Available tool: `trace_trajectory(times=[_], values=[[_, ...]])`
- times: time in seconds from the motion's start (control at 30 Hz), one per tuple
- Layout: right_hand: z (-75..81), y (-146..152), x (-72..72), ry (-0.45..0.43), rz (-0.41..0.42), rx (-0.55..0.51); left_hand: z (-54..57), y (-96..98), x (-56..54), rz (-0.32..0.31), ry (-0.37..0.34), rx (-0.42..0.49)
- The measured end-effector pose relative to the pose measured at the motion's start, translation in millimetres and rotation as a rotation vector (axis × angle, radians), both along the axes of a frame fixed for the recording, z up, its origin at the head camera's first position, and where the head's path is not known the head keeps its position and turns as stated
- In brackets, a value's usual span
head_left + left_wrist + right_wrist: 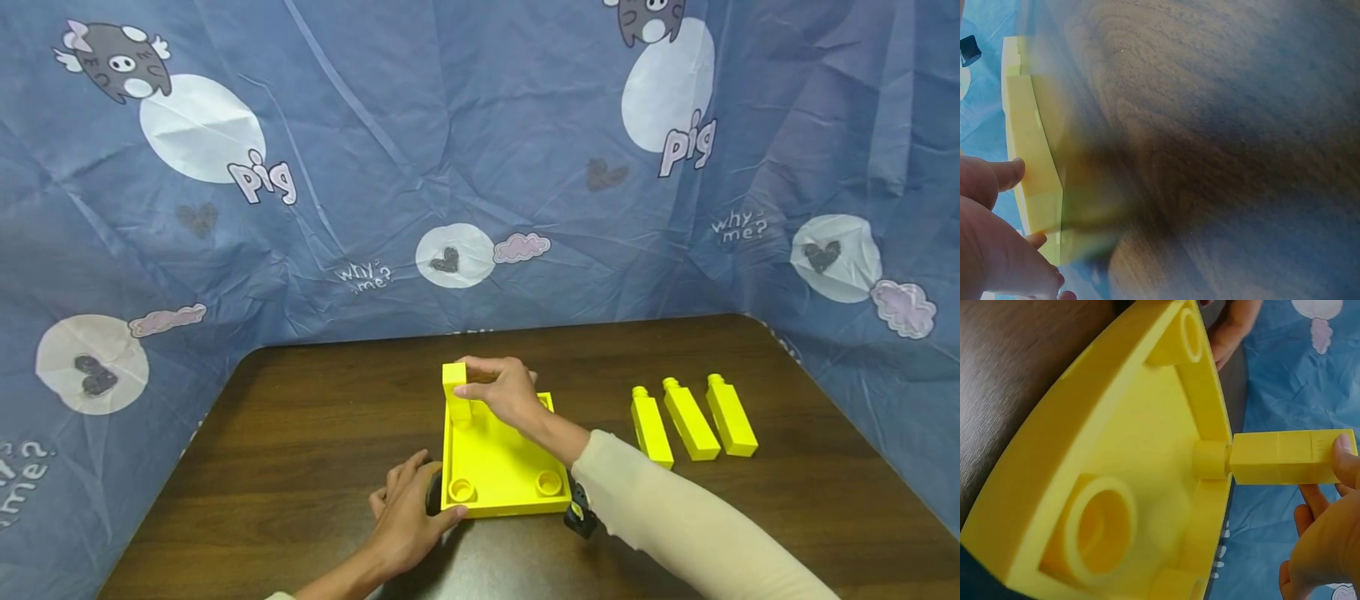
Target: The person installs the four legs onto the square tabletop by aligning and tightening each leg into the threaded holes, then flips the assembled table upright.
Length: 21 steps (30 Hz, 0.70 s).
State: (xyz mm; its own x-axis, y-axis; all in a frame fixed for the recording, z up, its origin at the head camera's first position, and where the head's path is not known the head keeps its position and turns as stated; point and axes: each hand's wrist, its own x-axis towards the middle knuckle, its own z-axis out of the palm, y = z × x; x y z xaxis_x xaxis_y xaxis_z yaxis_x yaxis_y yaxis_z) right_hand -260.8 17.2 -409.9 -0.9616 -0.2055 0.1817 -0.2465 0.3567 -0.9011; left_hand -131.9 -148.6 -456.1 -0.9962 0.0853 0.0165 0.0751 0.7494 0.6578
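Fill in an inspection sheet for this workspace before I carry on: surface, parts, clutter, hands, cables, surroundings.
Surface: brown wood-grain table.
Job's things: yellow tray with round sockets; the two near sockets hold no block. One yellow block stands at the far-left socket; whether fully seated, cannot tell. Three matching blocks lie to the tray's right, round ends pointing away.
Clutter: nothing seen.
Grippers: bare hands; right hand pinches the standing block near its top, left hand holds the tray's near-left corner.
Cables: nothing seen.
Surroundings: creased blue printed cloth behind the table.
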Motion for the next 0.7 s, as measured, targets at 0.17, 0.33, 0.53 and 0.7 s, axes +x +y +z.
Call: trace_trajectory(times=[0.17, 0.33, 0.53, 0.7], values=[[-2.9, -0.5, -0.4, 0.057, -0.01, 0.056, 0.3, 0.4, 0.0, 0.004, -0.007, -0.006], [-4.5, -1.8, -0.4, 0.06, -0.035, 0.054, 0.7, 0.5, 0.2, 0.001, -0.011, -0.005], [-5.4, -5.2, 1.2, 0.06, -0.071, 0.068, 0.8, 0.7, 0.5, 0.004, -0.01, -0.011], [-5.6, -5.7, 2.7, 0.099, -0.063, 0.077, 0.8, 0.8, 0.4, 0.002, -0.013, -0.007]])
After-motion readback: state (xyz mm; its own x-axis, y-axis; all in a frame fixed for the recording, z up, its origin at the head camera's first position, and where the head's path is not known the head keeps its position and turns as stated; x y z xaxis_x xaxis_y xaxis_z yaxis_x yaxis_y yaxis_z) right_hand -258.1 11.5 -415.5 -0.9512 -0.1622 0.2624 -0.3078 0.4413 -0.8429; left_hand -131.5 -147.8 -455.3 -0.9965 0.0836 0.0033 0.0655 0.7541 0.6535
